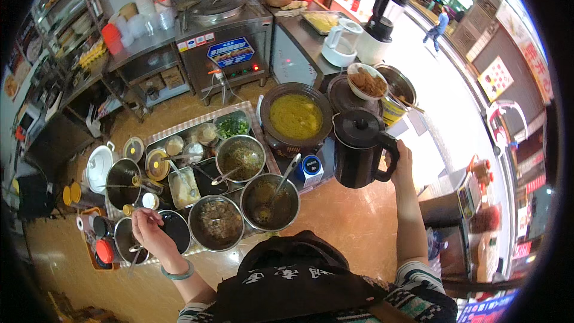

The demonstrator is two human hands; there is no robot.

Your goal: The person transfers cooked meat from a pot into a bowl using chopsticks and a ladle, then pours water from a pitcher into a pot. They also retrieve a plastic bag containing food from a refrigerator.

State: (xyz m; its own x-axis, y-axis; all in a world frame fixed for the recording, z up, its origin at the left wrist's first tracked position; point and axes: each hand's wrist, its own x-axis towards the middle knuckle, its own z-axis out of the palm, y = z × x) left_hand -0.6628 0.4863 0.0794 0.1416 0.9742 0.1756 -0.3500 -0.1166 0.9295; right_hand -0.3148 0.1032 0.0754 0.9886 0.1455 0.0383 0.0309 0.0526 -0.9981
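Observation:
My right hand [402, 161] grips the handle of a black lidded jug, possibly a kettle [356, 157], held to the right of the table. A brown earthenware pot [272, 116] of yellow soup [296, 116] stands just left of it. My left hand [150, 233] hovers over the near left of the table, its fingers loosely bent and nothing seen in them. Beneath and beside it are a steel pot of dark liquid [174, 229] and another steel pot [121, 237] with a spoon. Steel pots of minced filling [219, 224] and brown sauce with a ladle [284, 199] sit farther right.
Chopped green onions [233, 126] fill a tray at the back of the table. A bowl of brown powder [367, 81] rests behind the jug. A blender [379, 31] stands on the rear counter [309, 45]. Beyond the open shopfront a person [437, 29] walks by.

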